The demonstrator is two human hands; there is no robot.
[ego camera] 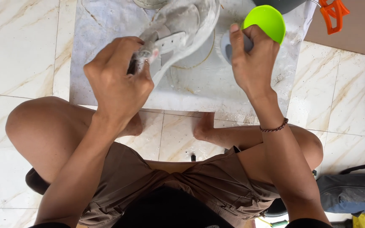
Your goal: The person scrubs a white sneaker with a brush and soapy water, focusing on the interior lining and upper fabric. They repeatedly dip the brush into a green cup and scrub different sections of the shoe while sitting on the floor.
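The left hand [119,84] is closed around the heel end of a dirty grey and white fabric sneaker [182,31], with the fingers [142,63] pinching the heel edge. The shoe lies tilted on a wet pale marble slab [191,84] that rests on the tiled floor [17,63] between the person's knees. The right hand [252,63] is closed on a round brush with a bright green plastic cap and grey body [262,25], just beside the shoe's side.

The sneaker looks light and soft; the wet upper probably bends and slips easily, so the firmer heel and sole seem the best places to hold it. The brush looks stiff and light, and its round cap fits the palm, but foam may make it slippery.

An orange plastic clip [333,12] lies at the upper right, and a dark grey bag [353,192] stands at the right.
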